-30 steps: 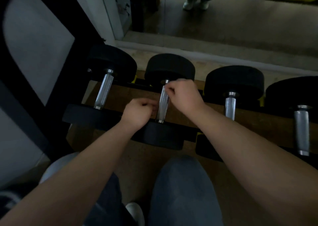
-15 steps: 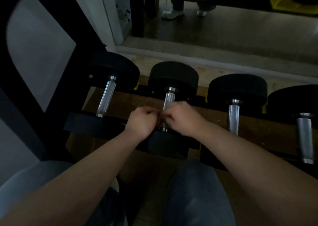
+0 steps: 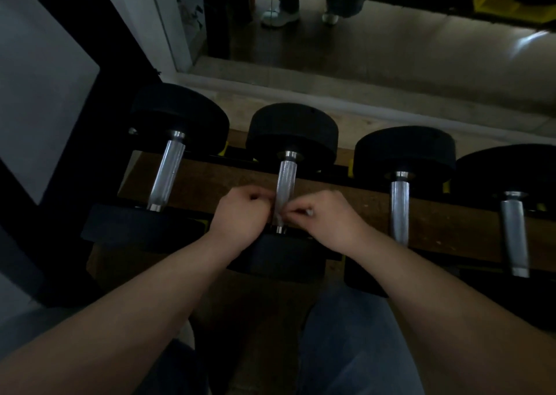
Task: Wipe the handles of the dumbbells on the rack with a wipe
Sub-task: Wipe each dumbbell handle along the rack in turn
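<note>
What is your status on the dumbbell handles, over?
Left hand, right hand pinching pale wipe. Wipe on second-from-left knurled steel handle, near end. Nothing blocking.

Four dumbbells (image 3: 293, 129) side by side on the rack (image 3: 237, 156), both hands in at the second from the left.
The left hand (image 3: 240, 214) sits just left of the second handle (image 3: 286, 181) at its near end, and the right hand (image 3: 328, 220) just right of it. The wipe (image 3: 278, 215) is pinched between them against the handle. The first handle (image 3: 167, 174) is off to the left, the third handle (image 3: 399, 208) and fourth handle (image 3: 514, 232) to the right.
</note>
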